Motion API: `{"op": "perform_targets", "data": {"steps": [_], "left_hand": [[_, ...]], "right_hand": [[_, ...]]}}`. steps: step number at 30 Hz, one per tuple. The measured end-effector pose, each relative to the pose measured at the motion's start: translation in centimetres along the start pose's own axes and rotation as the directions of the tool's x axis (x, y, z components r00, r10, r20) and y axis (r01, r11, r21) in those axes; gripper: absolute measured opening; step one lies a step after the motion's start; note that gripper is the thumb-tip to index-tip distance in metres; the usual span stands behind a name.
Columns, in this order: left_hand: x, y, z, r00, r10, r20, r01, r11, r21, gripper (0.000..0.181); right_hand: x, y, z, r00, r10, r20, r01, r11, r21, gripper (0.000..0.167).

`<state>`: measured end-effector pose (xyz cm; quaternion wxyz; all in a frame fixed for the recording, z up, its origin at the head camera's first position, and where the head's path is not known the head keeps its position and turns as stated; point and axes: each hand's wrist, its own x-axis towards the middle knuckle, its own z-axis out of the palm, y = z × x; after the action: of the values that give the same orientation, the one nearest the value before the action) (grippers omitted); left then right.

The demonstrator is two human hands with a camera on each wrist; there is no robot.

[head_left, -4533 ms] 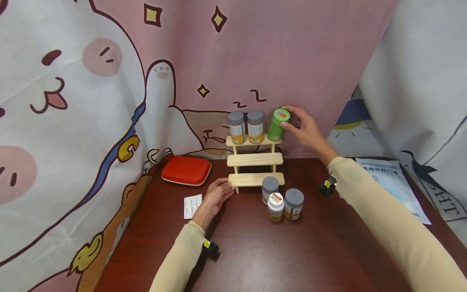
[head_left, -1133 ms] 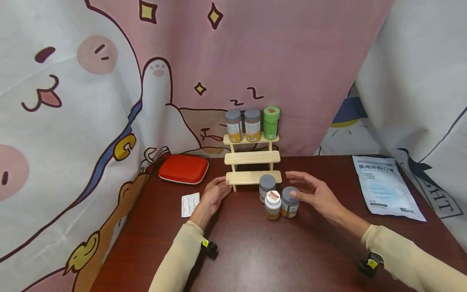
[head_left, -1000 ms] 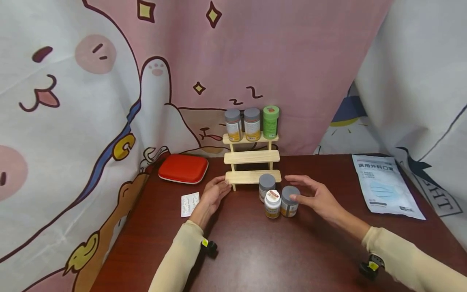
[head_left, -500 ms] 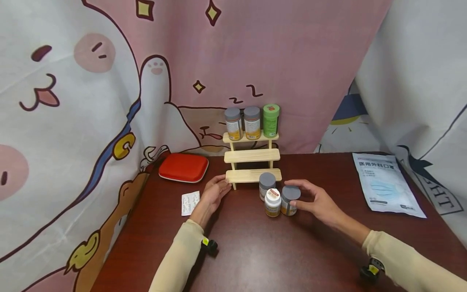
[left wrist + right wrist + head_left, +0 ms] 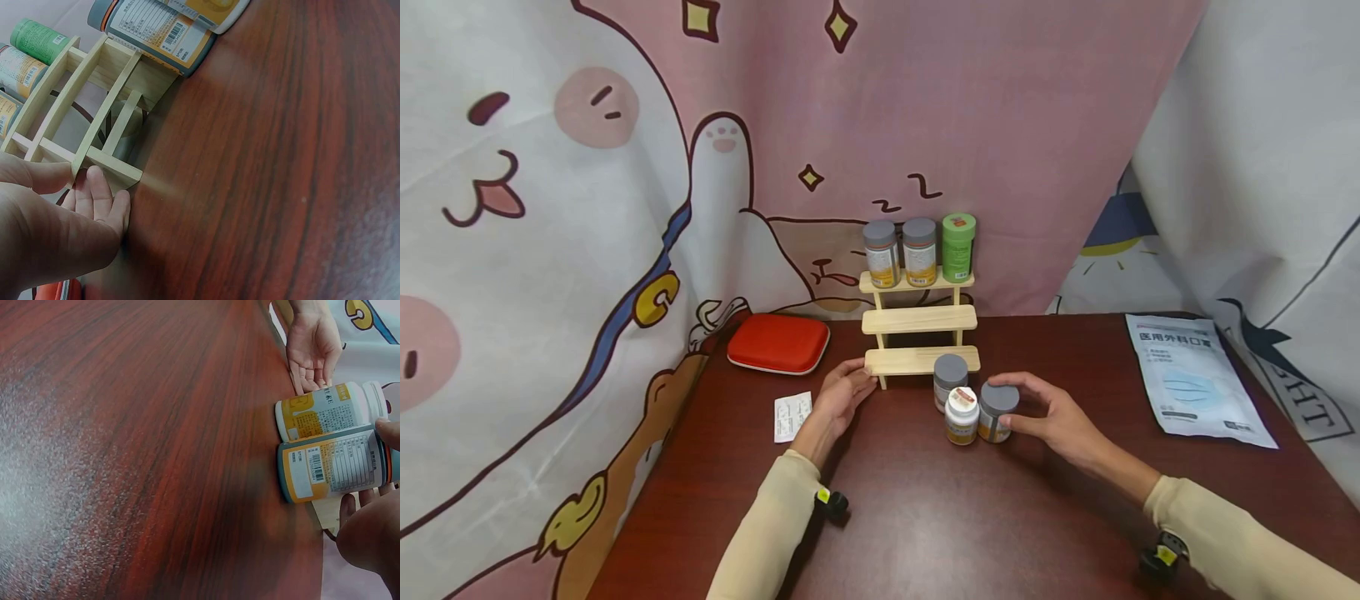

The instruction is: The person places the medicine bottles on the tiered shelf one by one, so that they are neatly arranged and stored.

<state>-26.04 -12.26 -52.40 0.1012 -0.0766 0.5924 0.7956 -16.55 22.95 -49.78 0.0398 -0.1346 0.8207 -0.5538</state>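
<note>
With thumb and fingers, my left hand (image 5: 841, 404) grips the left end of the lowest shelf of a three-step wooden stand (image 5: 919, 319); the left wrist view shows the thumb (image 5: 47, 177) near that shelf's end. My right hand (image 5: 1060, 421) holds a grey-lidded supplement bottle (image 5: 997, 402) from its right side, thumb in front and fingers behind. The bottle is upright on the table. Touching or close beside it are a smaller white-capped bottle (image 5: 962, 418) and another grey-lidded bottle (image 5: 951, 375). The stand's top shelf carries two grey-lidded bottles (image 5: 919, 254) and a green bottle (image 5: 958, 250).
A red zip case (image 5: 778, 342) and a small white blister pack (image 5: 792, 417) lie left of the stand. At the right of the dark wooden table (image 5: 917, 533) is a face-mask packet (image 5: 1197, 379). A printed cloth (image 5: 1037, 125) hangs right behind the stand.
The green bottle, tilted in my right hand earlier, now stands upright on the top shelf. My right hand has come down and closed on the front grey-lidded bottle. My left hand stays put.
</note>
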Motion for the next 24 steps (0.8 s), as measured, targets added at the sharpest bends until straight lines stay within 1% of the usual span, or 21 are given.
{"op": "perform_targets", "data": {"steps": [8,12,17,24], "left_hand": [[0.03,-0.12,-0.04,1.000,0.002,0.003,-0.002,1.000,-0.007,0.034],[0.04,-0.11,-0.08,1.000,0.005,0.002,-0.005,1.000,-0.002,0.033],[0.13,-0.24,-0.12,1.000,0.009,-0.004,-0.009,1.000,0.011,0.032],[0.18,-0.41,-0.12,1.000,0.012,0.003,-0.012,1.000,0.011,0.033]], "right_hand": [[0.02,0.65,-0.02,1.000,-0.015,0.012,0.015,0.999,0.036,0.054],[0.17,0.83,-0.10,0.999,-0.041,0.005,0.041,0.999,0.003,0.053],[0.45,0.75,-0.28,0.997,-0.078,0.022,0.079,0.997,-0.025,0.053],[0.31,0.56,-0.54,0.998,-0.068,0.020,0.069,0.996,-0.057,0.052]]}}
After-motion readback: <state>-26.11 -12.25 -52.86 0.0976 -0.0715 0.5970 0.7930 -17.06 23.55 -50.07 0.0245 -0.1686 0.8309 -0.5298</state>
